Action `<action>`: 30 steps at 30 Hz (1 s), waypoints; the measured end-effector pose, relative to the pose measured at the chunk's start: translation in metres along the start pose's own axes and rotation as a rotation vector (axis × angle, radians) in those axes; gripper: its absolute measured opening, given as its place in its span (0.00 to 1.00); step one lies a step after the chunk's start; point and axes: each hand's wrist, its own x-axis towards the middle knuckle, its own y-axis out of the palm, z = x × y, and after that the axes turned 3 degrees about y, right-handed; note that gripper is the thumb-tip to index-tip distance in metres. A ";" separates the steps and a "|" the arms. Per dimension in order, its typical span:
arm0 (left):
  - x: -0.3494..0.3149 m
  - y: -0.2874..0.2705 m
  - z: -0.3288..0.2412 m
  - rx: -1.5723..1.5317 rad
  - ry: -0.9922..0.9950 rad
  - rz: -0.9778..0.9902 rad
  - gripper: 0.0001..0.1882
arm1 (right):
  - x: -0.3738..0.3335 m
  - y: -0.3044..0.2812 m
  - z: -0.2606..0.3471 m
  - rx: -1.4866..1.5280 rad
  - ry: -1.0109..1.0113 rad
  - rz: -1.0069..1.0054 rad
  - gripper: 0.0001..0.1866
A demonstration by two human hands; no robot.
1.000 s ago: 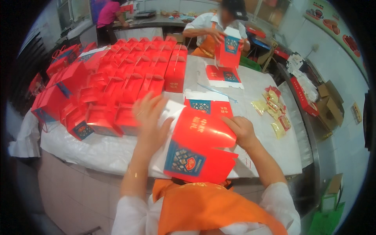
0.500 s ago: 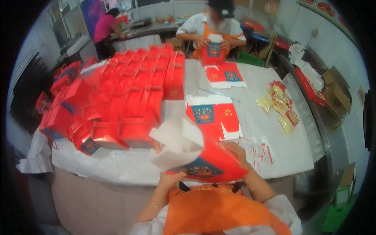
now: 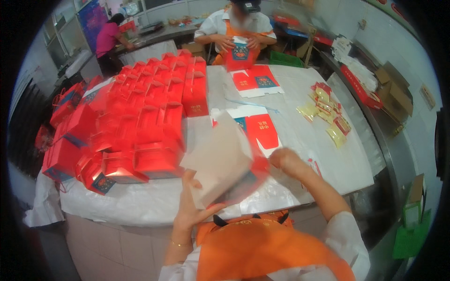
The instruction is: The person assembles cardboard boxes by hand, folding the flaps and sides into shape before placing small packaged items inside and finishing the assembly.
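**Now a half-folded red box between both hands, pale side up**

Here the left hand grips the lower edge of a red gift-box blank, thumb over its grey-white inner face, while the right hand pinches the blank's right edge. The blank is blurred and held just above the near edge of the white-covered table, in front of the orange apron.

Just behind it a flat stack of red box blanks lies on the table, with a blue panel at its left. To the left, rows of finished red boxes stand packed together, their handles up. Small yellow and red packets lie scattered to the right. Across the table another person holds an upright red box, with two more flat red blanks lying before them. Brown cardboard cartons sit along the right wall.

Compared with half a second ago, the blank has swung higher and more of its pale inside faces the camera; the left hand has come up beneath it.
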 end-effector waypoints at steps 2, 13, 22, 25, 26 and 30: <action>0.002 0.000 -0.011 0.071 -0.011 0.026 0.55 | 0.009 -0.041 0.004 0.291 0.189 -0.342 0.19; 0.031 0.008 -0.043 0.312 0.110 0.232 0.46 | 0.098 -0.171 0.103 0.715 0.092 -0.351 0.59; 0.034 0.009 -0.051 0.234 0.236 0.176 0.40 | 0.109 -0.177 0.088 0.928 -0.032 -0.014 0.56; 0.034 0.009 -0.054 0.222 0.220 0.162 0.38 | 0.112 -0.179 0.081 1.028 -0.005 0.026 0.49; 0.033 0.007 -0.054 0.205 0.184 0.135 0.39 | 0.109 -0.183 0.081 0.979 0.009 0.045 0.47; 0.034 -0.012 -0.055 0.064 0.075 -0.005 0.45 | 0.070 -0.217 0.113 0.733 0.007 0.063 0.39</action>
